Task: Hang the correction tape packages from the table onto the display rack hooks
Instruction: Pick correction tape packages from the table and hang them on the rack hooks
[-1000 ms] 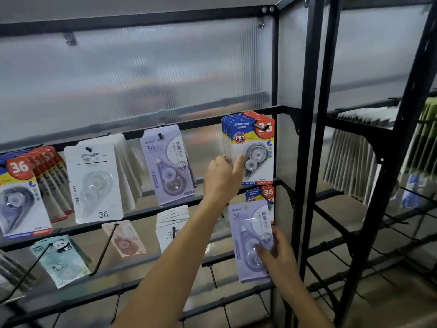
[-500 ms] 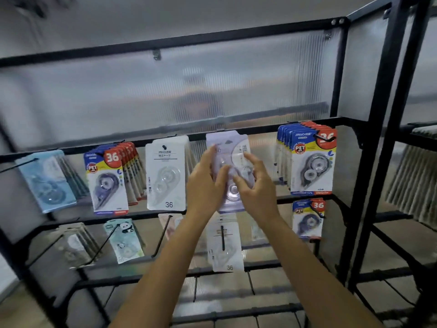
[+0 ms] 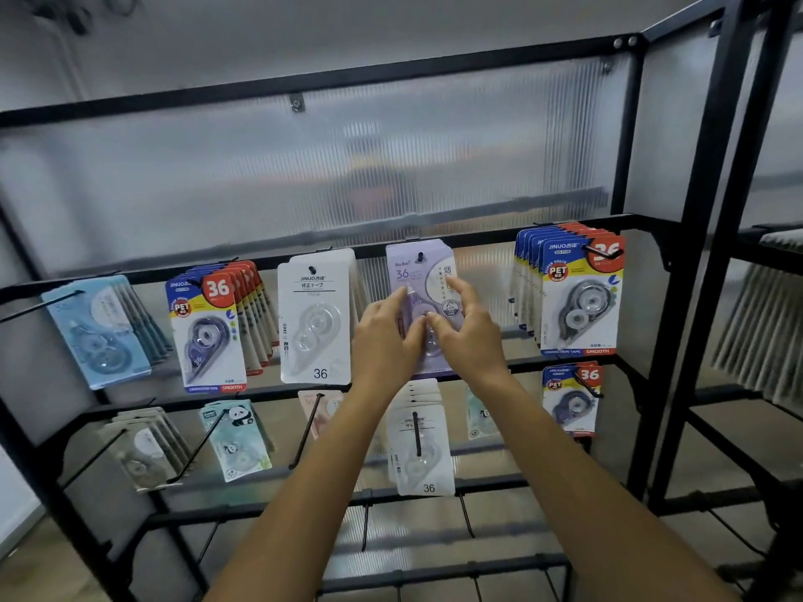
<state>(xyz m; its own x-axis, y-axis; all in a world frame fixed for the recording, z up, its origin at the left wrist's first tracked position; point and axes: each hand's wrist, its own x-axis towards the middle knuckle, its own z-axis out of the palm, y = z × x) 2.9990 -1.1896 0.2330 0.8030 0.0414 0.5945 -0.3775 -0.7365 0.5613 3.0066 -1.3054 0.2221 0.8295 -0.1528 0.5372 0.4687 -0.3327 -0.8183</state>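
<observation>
Purple package (image 3: pixel 418 271) hung on a top-row hook (image 3: pixel 420 256) of the rack (image 3: pixel 704 236), between white packages (image 3: pixel 313 317) and blue-and-red packages (image 3: pixel 580 297). Left hand (image 3: pixel 384 341) and right hand (image 3: pixel 467 336) touched its front, fingers loosely extended, thumbs meeting.

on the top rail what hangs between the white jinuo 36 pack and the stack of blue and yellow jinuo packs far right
In the head view, the lilac correction tape package hangs there, with the left hand and right hand touching it.
</observation>
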